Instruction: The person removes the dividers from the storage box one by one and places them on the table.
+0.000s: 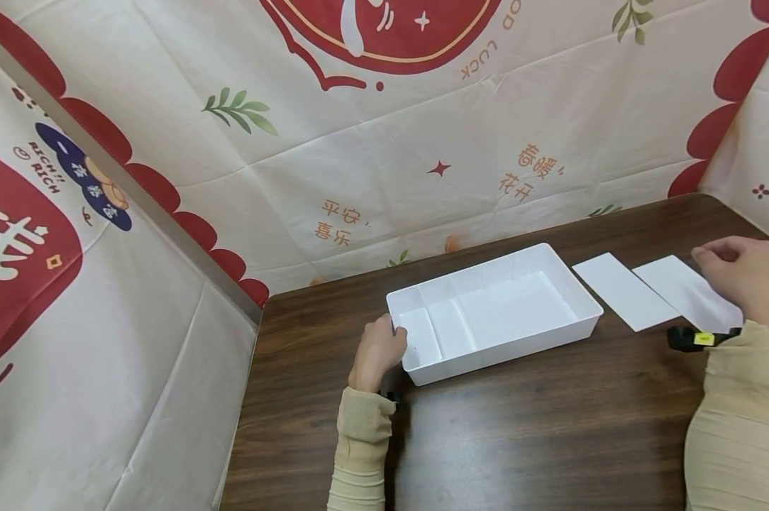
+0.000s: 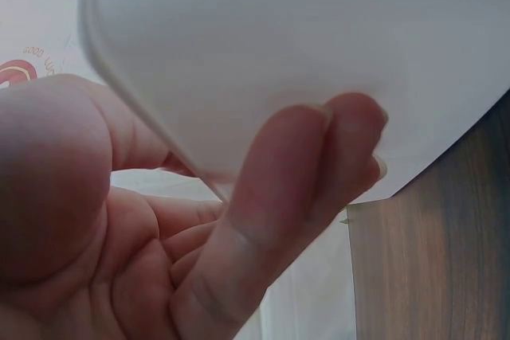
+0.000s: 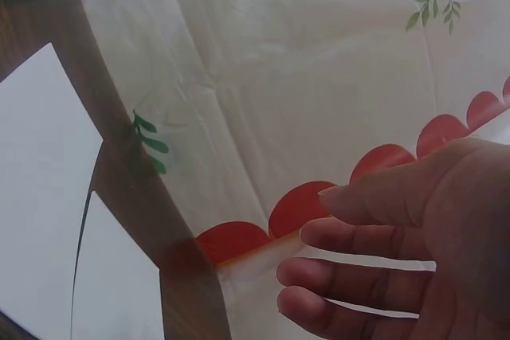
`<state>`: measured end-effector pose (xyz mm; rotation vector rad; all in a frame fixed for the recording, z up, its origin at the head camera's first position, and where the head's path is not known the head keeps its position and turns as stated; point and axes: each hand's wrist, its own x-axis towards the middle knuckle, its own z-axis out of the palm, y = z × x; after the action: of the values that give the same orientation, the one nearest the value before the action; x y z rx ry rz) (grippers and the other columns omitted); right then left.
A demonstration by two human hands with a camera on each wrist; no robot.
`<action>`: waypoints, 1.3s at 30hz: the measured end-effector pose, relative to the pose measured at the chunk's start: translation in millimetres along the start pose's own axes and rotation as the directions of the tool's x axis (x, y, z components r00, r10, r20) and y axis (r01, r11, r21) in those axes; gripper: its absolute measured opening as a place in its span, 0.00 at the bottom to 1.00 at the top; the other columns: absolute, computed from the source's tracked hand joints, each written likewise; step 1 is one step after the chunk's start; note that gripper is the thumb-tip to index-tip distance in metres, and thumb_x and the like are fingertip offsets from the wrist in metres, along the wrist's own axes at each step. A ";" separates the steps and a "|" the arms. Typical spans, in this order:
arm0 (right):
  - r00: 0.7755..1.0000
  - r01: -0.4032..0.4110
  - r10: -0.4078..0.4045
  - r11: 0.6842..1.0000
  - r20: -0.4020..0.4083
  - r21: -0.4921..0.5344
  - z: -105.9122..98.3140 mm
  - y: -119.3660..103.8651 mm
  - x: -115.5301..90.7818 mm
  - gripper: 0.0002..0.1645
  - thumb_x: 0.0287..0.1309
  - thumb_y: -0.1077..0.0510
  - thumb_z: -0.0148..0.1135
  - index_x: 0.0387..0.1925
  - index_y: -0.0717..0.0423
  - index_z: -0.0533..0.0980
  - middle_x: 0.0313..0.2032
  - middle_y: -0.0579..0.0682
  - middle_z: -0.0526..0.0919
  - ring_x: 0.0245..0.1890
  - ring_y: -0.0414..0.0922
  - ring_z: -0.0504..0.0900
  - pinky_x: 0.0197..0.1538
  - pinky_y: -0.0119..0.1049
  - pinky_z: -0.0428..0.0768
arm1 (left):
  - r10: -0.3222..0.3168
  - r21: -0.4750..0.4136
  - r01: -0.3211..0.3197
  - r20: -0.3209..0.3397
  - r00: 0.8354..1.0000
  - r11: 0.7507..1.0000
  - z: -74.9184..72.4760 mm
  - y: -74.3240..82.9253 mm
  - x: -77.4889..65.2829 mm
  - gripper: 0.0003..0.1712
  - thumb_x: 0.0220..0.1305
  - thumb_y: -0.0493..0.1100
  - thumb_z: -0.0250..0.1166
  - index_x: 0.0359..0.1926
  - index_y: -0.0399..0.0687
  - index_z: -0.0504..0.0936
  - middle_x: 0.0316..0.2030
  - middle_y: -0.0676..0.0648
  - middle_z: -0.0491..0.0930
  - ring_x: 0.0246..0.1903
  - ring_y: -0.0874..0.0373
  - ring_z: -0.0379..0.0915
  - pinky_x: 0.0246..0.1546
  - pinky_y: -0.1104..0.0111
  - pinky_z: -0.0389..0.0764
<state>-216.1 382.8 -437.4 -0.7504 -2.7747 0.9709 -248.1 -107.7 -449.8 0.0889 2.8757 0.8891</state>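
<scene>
A shallow white plastic tray (image 1: 518,341) with low ridges across its left part lies on the brown table. My left hand (image 1: 379,349) grips its left end wall; in the left wrist view the fingers (image 2: 279,173) lie against the outside while the thumb goes over the rim. My right hand (image 1: 751,273) is above the right side of the table, its fingers loosely bent and holding nothing. Beside and below it are two white rectangular cards, the left card (image 1: 623,291) flat next to the tray and the right card (image 1: 678,287) partly overlapped by the hand.
The dark wood-grain table (image 1: 518,440) is bordered at the back by a printed white cloth (image 1: 384,163) with red scallops. Another cloth panel (image 1: 167,355) hangs along the left edge. A black strap with a yellow tag (image 1: 704,339) sits at the right wrist.
</scene>
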 end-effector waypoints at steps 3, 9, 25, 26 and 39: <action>1.000 0.007 -0.007 1.000 -0.003 -0.018 -0.4 -2.9 -1.4 0.40 0.64 0.37 0.38 0.58 0.68 0.64 0.54 0.74 0.64 0.47 0.70 0.62 0.36 0.63 0.68 | -0.002 0.005 0.002 0.002 1.000 1.000 0.0 0.0 -0.3 0.12 0.63 0.43 0.49 0.35 0.39 0.75 0.22 0.47 0.74 0.21 0.55 0.72 0.19 0.67 0.70; 0.999 0.035 -0.035 0.999 -0.022 -0.018 -1.8 -8.0 -4.9 0.38 0.65 0.39 0.40 0.56 0.70 0.65 0.51 0.74 0.65 0.46 0.69 0.62 0.34 0.60 0.68 | -0.003 0.016 0.003 0.007 1.000 1.000 -0.4 0.5 -0.7 0.12 0.64 0.43 0.49 0.36 0.38 0.75 0.22 0.46 0.74 0.21 0.55 0.71 0.19 0.67 0.69; 0.989 0.130 -0.132 0.991 -0.067 -0.034 -5.1 -32.2 -16.8 0.35 0.65 0.41 0.42 0.53 0.69 0.68 0.51 0.75 0.68 0.47 0.69 0.64 0.37 0.62 0.68 | 0.005 0.000 -0.005 0.011 1.000 1.000 -1.5 0.4 -0.9 0.12 0.64 0.42 0.48 0.35 0.39 0.74 0.21 0.46 0.74 0.19 0.56 0.71 0.18 0.67 0.69; 0.988 0.138 -0.140 0.990 -0.071 -0.033 -5.2 -33.5 -17.3 0.34 0.65 0.41 0.43 0.53 0.69 0.68 0.50 0.75 0.68 0.47 0.69 0.64 0.37 0.62 0.67 | 0.006 0.001 -0.006 0.009 1.000 1.000 -1.4 0.4 -0.8 0.12 0.64 0.42 0.48 0.35 0.39 0.74 0.21 0.46 0.74 0.20 0.55 0.71 0.18 0.67 0.69; 0.970 0.222 -0.226 0.974 -0.085 -0.053 -2.2 -52.4 -24.3 0.32 0.64 0.42 0.45 0.50 0.67 0.71 0.47 0.74 0.72 0.45 0.67 0.67 0.36 0.60 0.69 | -0.002 -0.011 0.002 0.016 1.000 1.000 -1.9 1.1 -1.3 0.13 0.64 0.43 0.48 0.38 0.38 0.74 0.21 0.46 0.73 0.18 0.56 0.70 0.17 0.66 0.69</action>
<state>-216.2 336.9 -402.3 -0.4590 -2.7338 0.8160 -247.0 -108.0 -447.4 0.0913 2.8549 0.8997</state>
